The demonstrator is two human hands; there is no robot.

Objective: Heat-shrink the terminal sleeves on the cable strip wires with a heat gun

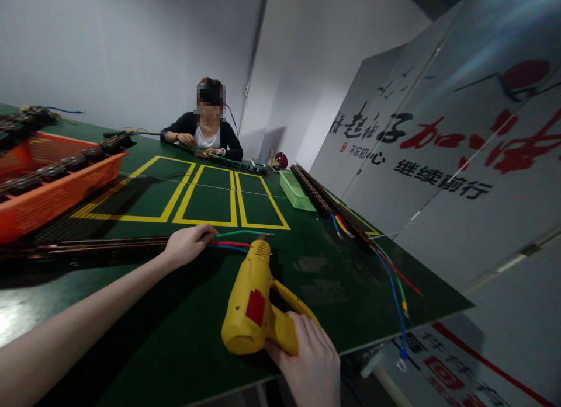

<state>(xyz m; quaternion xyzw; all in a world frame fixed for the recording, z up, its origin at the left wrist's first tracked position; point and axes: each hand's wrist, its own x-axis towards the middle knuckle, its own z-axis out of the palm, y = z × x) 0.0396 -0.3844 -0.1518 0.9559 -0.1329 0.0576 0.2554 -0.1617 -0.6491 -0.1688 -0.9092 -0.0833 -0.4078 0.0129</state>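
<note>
Pinched in the fingers of my left hand (189, 244) is a green wire (243, 233) whose bare end points right. Just below it, a red wire (234, 244) and a blue wire (232, 249) run the same way, partly behind the heat gun's nozzle. A long dark strip assembly (118, 249) lies to the left, passing under my left hand and forearm. My right hand (311, 360) is wrapped round the grip of a yellow heat gun (245, 305). The gun's nozzle points away from me, close to the green wire's end.
An orange basket (65, 194) with dark strips stands left on the green table (324, 313). Yellow tape frames (205, 223) mark the middle. A light green tray (295, 191) and long strips (315, 194) with loose wires lie right. Across the table sits a person (208, 135) handling another strip.
</note>
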